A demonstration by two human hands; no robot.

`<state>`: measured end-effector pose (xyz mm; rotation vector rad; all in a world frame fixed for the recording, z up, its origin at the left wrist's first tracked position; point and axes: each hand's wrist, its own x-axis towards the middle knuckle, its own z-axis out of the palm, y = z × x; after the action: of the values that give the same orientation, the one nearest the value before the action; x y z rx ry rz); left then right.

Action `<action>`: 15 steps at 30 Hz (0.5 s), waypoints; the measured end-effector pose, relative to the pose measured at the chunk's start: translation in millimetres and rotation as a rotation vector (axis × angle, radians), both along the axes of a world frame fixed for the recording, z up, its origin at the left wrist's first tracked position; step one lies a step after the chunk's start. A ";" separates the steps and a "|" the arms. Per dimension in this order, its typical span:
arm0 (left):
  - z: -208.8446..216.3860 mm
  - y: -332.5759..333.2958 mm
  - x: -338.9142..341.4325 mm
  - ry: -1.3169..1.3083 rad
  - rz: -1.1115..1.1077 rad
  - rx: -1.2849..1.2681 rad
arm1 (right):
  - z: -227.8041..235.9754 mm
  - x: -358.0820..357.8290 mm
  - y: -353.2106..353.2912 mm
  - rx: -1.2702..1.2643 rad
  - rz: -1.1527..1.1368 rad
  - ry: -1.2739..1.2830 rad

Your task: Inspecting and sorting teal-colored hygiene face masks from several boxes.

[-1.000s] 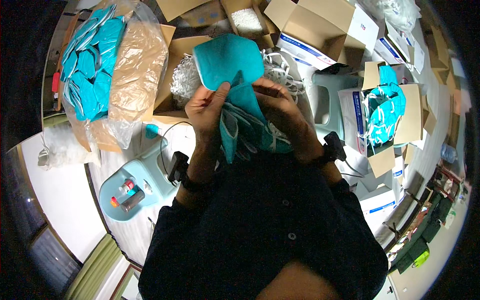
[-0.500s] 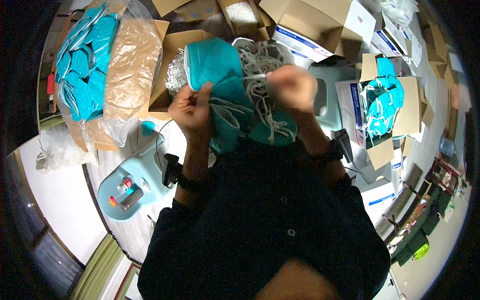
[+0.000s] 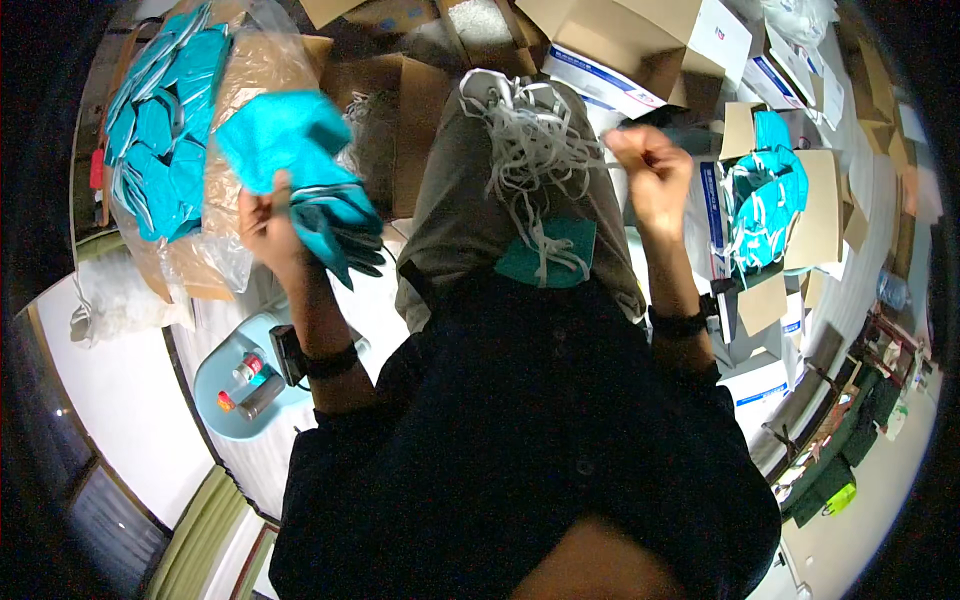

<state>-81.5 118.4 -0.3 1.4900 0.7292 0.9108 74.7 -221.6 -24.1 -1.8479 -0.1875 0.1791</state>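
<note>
My left hand [image 3: 270,222] is closed around several teal face masks [image 3: 290,135], held out at the left near the plastic-lined carton. The masks fan apart, and their pale edges show at the lower side. My right hand [image 3: 655,175] is raised to the right of my lap, its fingers pinched together. A thin white strap seems to run from its fingertips toward the tangle of white straps [image 3: 535,125] heaped on my lap. A teal mask piece [image 3: 550,255] with straps across it lies against my shirt, touched by neither hand.
A plastic-lined carton [image 3: 265,120] of teal masks stands at the far left. Another carton [image 3: 815,210] with strapped teal masks is at the right. An open box [image 3: 400,120] sits beyond my lap. A light-blue stool [image 3: 220,375] carries bottles at lower left.
My left hand has moved left with the masks, away from my lap, uncovering my trousers. My right hand has moved right, away from the masks.
</note>
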 end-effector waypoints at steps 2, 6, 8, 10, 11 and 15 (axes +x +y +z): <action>-24.1 10.1 -7.3 0.220 -0.239 0.260 | -3.6 -5.8 26.3 0.184 0.181 -0.058; -27.5 -37.2 4.0 0.035 -0.378 -0.497 | 6.3 -6.3 26.6 -0.002 0.414 0.000; -28.9 -35.3 2.4 0.124 -0.408 -0.290 | 13.8 -3.2 6.7 -0.066 0.547 -0.044; -24.5 -38.6 4.1 0.136 -0.402 -0.381 | 13.2 -7.1 -4.9 -0.083 0.717 -0.048; -18.5 -44.0 5.0 0.102 -0.377 -0.578 | 11.8 -11.6 -6.2 -0.069 0.822 -0.030; -59.7 -29.6 11.7 -0.151 -0.857 -0.791 | -3.6 -39.1 3.0 -0.320 1.102 -0.284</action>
<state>-69.9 88.8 -60.0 0.8511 0.2188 0.0363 35.6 -218.7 -27.8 -1.8855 -1.4394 0.7322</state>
